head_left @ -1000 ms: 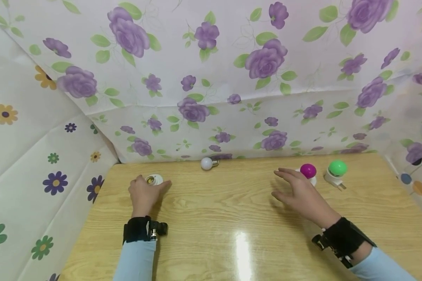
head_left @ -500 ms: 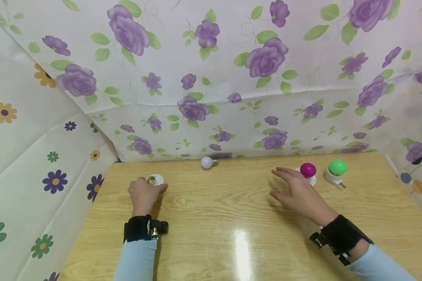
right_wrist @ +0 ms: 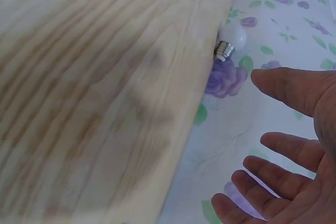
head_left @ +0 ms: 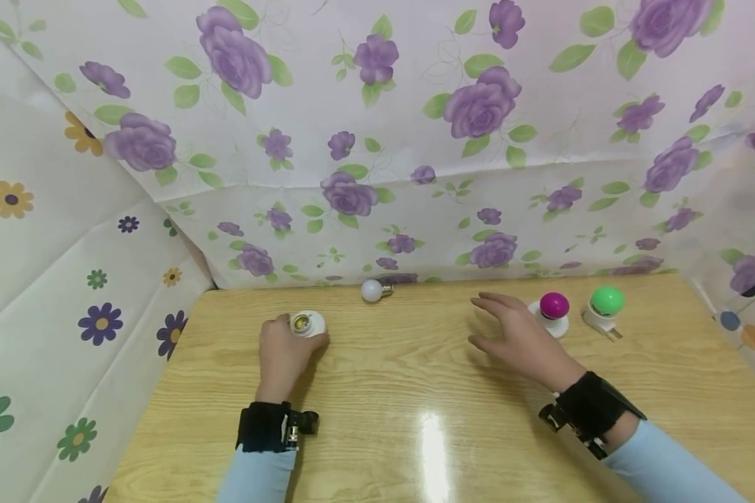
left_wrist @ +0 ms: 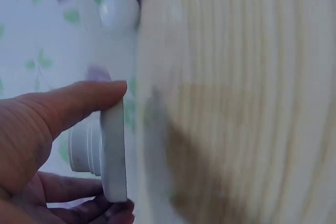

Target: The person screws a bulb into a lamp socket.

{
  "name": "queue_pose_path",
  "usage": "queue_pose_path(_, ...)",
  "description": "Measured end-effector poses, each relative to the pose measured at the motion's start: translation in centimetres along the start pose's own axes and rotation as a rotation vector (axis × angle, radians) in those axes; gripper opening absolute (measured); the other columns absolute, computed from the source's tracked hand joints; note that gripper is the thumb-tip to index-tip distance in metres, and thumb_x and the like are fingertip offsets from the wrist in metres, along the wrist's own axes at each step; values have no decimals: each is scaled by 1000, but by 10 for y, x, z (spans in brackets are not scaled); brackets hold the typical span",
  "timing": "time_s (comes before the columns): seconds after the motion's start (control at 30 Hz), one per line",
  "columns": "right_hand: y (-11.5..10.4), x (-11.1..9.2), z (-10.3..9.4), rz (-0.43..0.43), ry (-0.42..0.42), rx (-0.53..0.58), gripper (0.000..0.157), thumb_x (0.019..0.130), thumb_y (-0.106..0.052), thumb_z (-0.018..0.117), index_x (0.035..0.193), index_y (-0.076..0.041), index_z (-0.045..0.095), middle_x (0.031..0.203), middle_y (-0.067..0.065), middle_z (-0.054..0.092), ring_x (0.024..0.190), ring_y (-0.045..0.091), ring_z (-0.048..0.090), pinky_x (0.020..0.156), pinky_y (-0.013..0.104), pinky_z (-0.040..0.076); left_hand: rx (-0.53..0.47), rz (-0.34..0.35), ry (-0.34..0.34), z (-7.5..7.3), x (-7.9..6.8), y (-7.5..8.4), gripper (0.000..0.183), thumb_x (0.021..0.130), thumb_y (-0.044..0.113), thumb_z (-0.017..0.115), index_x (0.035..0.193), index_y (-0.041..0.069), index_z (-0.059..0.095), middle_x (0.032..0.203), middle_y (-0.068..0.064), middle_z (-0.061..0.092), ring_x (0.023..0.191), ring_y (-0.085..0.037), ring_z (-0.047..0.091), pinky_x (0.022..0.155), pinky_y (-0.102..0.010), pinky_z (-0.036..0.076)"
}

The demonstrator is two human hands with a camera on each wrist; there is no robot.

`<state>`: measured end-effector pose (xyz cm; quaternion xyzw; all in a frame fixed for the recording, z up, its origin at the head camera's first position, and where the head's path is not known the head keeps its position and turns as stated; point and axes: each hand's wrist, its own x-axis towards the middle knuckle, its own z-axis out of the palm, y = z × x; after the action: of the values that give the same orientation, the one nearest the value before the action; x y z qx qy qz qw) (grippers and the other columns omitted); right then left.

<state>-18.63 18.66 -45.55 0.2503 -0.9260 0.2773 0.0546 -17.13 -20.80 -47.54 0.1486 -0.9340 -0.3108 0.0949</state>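
Observation:
My left hand grips a white round lamp holder by its flat base, thumb on one edge and fingers on the other. Its brass-coloured threaded socket faces up in the head view. In the left wrist view the lamp holder is held just off the wooden tabletop. A white bulb with a metal screw base lies at the table's back edge, between the two hands. My right hand hovers over the table with thumb and fingers spread, holding nothing. In the right wrist view the same bulb lies beyond the thumb.
Beside my right hand stands a magenta bulb on a white round base. Further right is a green bulb in a white holder with plug prongs. A floral cloth hangs along the back of the wooden table.
My left hand has closed on the lamp holder and carried it to the right. The right hand has drifted slightly left, still empty. The bulbs stay in place.

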Motion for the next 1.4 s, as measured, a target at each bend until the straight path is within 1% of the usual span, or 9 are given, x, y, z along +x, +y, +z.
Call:
queue_pose_path(0.17, -7, 13, 4, -20, 1, -15, 66, 80, -36, 72, 134, -8, 48, 136, 13, 43, 124, 31, 38, 100, 46, 33, -68, 115, -63, -1, -13, 26, 70, 64, 36, 82, 114, -5, 56, 103, -12, 53, 91, -24, 53, 77, -36, 47)
queue_pose_path(0.3, -13, 25, 11, -28, -35, -16, 67, 80, -35, 72, 135, -6, 47, 137, 15, 42, 125, 33, 36, 100, 47, 33, -79, 185, -105, 0, -22, 45, 77, 63, 36, 84, 121, -6, 54, 109, -14, 52, 95, -24, 52, 81, -36, 47)
queue_pose_path(0.43, -18, 36, 22, -40, -84, -28, 67, 80, -34, 72, 135, -6, 46, 137, 16, 41, 125, 33, 36, 100, 45, 33, -52, 224, -132, 1, -30, 58, 80, 62, 39, 84, 122, -4, 55, 111, -15, 52, 96, -24, 52, 82, -36, 47)
queue_pose_path(0.57, -21, 47, 34, -67, -93, -38, 67, 80, -33, 72, 135, -5, 46, 136, 16, 42, 124, 31, 38, 100, 42, 34, -49, 237, -154, 2, -37, 67, 80, 62, 41, 83, 124, -1, 55, 112, -14, 51, 96, -24, 51, 82, -36, 46)
queue_pose_path(0.7, -26, 59, 45, -83, -91, -30, 67, 79, -31, 73, 134, -5, 47, 136, 16, 42, 124, 30, 38, 101, 40, 32, -58, 244, -154, 4, -42, 69, 80, 61, 39, 83, 124, -1, 54, 113, -14, 51, 97, -24, 51, 82, -36, 46)
queue_pose_path(0.9, -33, 75, 64, -97, -138, -67, 69, 77, -30, 73, 134, -3, 46, 138, 18, 40, 125, 30, 37, 104, 39, 28, -31, 236, -158, 8, -47, 63, 79, 61, 40, 83, 123, -1, 55, 109, -13, 52, 93, -21, 51, 79, -34, 47)
queue_pose_path(1.1, -45, 98, 79, -130, -134, -76, 70, 76, -28, 74, 135, -4, 45, 136, 14, 44, 124, 28, 40, 103, 38, 29, -25, 251, -131, 9, -45, 59, 77, 62, 41, 83, 120, -3, 56, 107, -11, 52, 91, -20, 51, 77, -33, 47)
queue_pose_path(1.23, -50, 110, 90, -162, -124, -114, 71, 76, -29, 74, 136, -3, 45, 138, 14, 41, 126, 28, 37, 105, 38, 27, -15, 242, -134, 9, -44, 58, 78, 62, 41, 83, 121, -2, 56, 108, -11, 52, 93, -20, 51, 79, -33, 46)
queue_pose_path(1.4, -62, 124, 97, -182, -147, -175, 70, 79, -28, 72, 138, -4, 42, 140, 14, 38, 128, 27, 34, 106, 38, 24, -13, 240, -120, 6, -41, 58, 77, 63, 42, 82, 122, 0, 56, 108, -10, 52, 93, -20, 51, 79, -33, 46)
